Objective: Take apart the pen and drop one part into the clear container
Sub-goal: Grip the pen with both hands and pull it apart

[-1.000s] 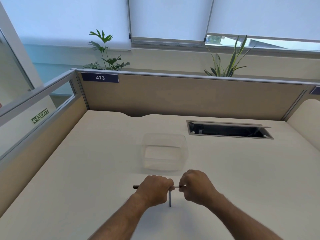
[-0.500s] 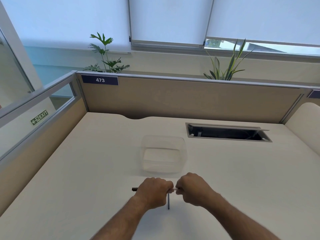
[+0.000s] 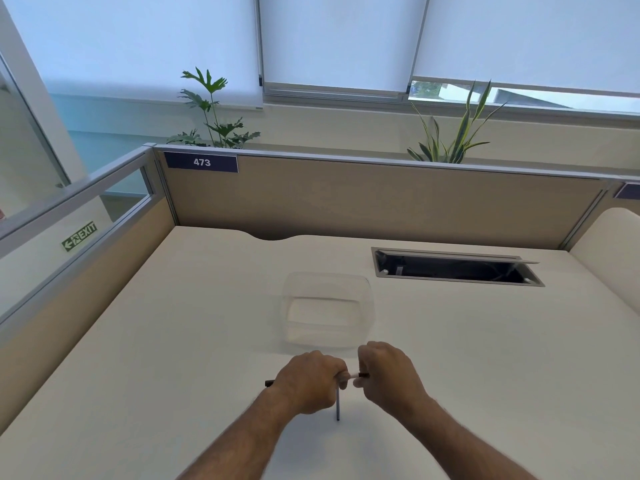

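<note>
- Here we have the pen (image 3: 349, 376) held level just above the desk (image 3: 173, 341), a short white stretch showing between our two fists.
- Our left hand (image 3: 308, 384) is closed around the barrel, whose dark end pokes out to the left; a thin grey rod, which we take for another part of the pen, hangs down from this fist toward the desk.
- Our right hand (image 3: 388, 374) is pinched shut on the dark piece at the other end.
- We judge the step to be the pulling-apart itself; whether the pieces have separated we cannot tell.
- The clear container (image 3: 327, 311) sits open and looks empty, just beyond our knuckles.
- Next, we should need a straight pull apart, then a short carry forward over the rim.
</note>
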A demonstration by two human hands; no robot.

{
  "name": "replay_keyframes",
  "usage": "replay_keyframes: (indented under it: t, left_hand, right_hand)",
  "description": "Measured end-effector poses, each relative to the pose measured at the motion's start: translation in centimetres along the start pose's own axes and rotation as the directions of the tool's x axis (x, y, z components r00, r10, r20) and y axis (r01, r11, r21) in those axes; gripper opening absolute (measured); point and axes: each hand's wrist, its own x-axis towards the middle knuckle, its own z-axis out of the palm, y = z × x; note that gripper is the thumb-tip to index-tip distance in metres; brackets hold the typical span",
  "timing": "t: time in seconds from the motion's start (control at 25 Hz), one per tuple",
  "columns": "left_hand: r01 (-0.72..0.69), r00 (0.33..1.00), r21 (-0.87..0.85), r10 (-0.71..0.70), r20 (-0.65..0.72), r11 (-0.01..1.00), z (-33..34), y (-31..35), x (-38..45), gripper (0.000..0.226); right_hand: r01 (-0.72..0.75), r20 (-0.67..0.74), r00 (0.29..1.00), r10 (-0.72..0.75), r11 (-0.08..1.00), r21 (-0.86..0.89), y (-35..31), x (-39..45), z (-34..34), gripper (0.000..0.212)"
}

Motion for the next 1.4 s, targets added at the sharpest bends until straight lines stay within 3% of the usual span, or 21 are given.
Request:
replay_keyframes:
  t: [0.08,0.2,0.24,0.36,0.52,0.68,0.8,0.92,1.04,1.28,1.4]
  left_hand:
    - [-0.006,1.0,0.005,0.007,-0.006,1.0,-0.1,0.0,0.2,0.023]
    - [-0.003,1.0,0.015,0.003,-0.004,1.0,-0.1,-0.3,0.2,0.024]
    - [-0.002,1.0,0.019,0.002,-0.002,1.0,-0.2,-0.3,0.2,0.024]
    - [-0.011,1.0,0.031,0.011,0.002,0.999,-0.4,-0.4,0.2,0.023]
    - [-0.044,0.999,-0.013,0.044,-0.028,0.999,-0.3,-0.4,-0.1,0.017]
    - [-0.09,0.996,-0.061,0.089,-0.029,0.994,-0.2,-0.5,-0.4,0.026]
    - [-0.129,0.991,-0.015,0.128,-0.035,0.992,-0.1,-0.4,-0.2,0.027]
    - [-0.129,0.99,0.053,0.132,-0.055,0.99,0.1,-0.6,-0.1,0.03]
    - [-0.111,0.991,0.114,0.118,-0.059,0.987,0.2,-1.0,-0.2,0.032]
    - [-0.117,0.991,0.13,0.125,-0.057,0.985,0.4,-0.2,-0.4,0.023]
    - [-0.105,0.993,0.118,0.11,-0.04,0.988,0.4,0.0,-0.3,0.017]
  right_hand:
    - [0.002,0.027,1.0,-0.003,0.999,0.052,0.1,-0.1,-0.4,0.034]
    - [-0.007,0.21,0.978,-0.014,0.995,0.099,0.5,-0.1,-1.0,0.064]
    - [0.005,0.264,0.964,-0.028,0.996,0.087,0.6,0.0,-1.2,0.062]
    - [0.087,0.335,0.937,-0.104,0.994,0.067,0.8,0.2,-1.5,0.027]
    - [0.114,0.325,0.938,-0.117,0.993,0.028,0.9,0.5,-1.5,0.023]
    - [0.08,0.224,0.973,-0.062,0.994,-0.069,0.5,0.6,-1.1,0.013]
    - [0.005,0.192,0.981,0.006,0.998,-0.057,0.2,0.5,-1.1,0.023]
    - [-0.007,0.349,0.937,-0.016,0.998,0.066,0.3,0.1,-1.1,0.05]
    - [0.043,0.458,0.883,-0.103,0.989,0.139,0.5,0.0,-1.2,0.035]
    - [0.098,0.329,0.939,-0.094,0.995,0.005,0.7,0.5,-0.9,0.023]
    - [0.038,0.251,0.967,-0.039,0.999,0.008,0.6,0.6,-0.7,0.011]
